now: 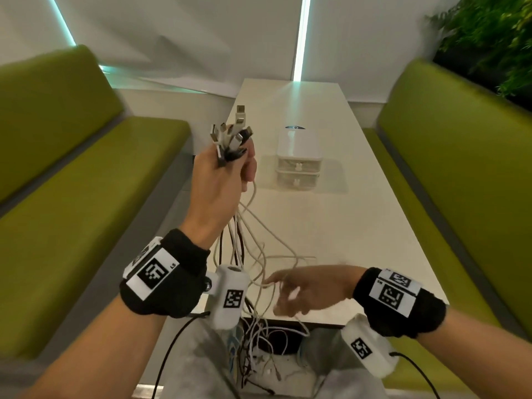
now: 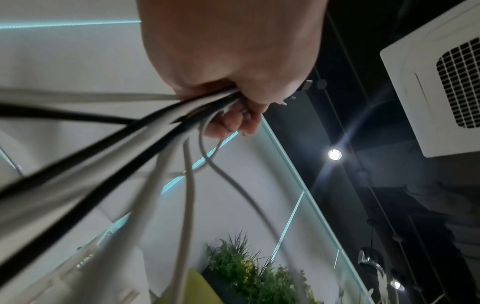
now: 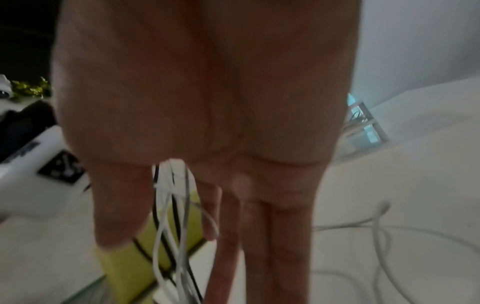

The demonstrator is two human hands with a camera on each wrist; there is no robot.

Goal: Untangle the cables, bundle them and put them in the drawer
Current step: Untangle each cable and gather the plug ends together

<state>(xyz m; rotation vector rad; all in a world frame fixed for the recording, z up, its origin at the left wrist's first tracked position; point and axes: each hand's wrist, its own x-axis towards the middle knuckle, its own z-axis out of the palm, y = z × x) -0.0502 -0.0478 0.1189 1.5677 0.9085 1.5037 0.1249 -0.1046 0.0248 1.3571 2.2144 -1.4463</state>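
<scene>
My left hand (image 1: 227, 171) is raised over the table's left edge and grips a bunch of white and black cables (image 1: 247, 243) just below their plugs (image 1: 231, 133), which fan out above the fist. In the left wrist view the cables (image 2: 166, 144) stream out of the closed fist (image 2: 233, 61). The loose cable ends hang past the table's near edge into a tangle (image 1: 259, 349) over my lap. My right hand (image 1: 293, 289) hovers low at the near edge with its fingers (image 3: 275, 236) straight and spread among the hanging strands (image 3: 168, 226), gripping none.
A small white two-drawer box (image 1: 299, 159) stands mid-table on the long cream table (image 1: 359, 231), both drawers closed. Green benches (image 1: 72, 203) flank the table on both sides. A plant (image 1: 489, 33) fills the far right corner.
</scene>
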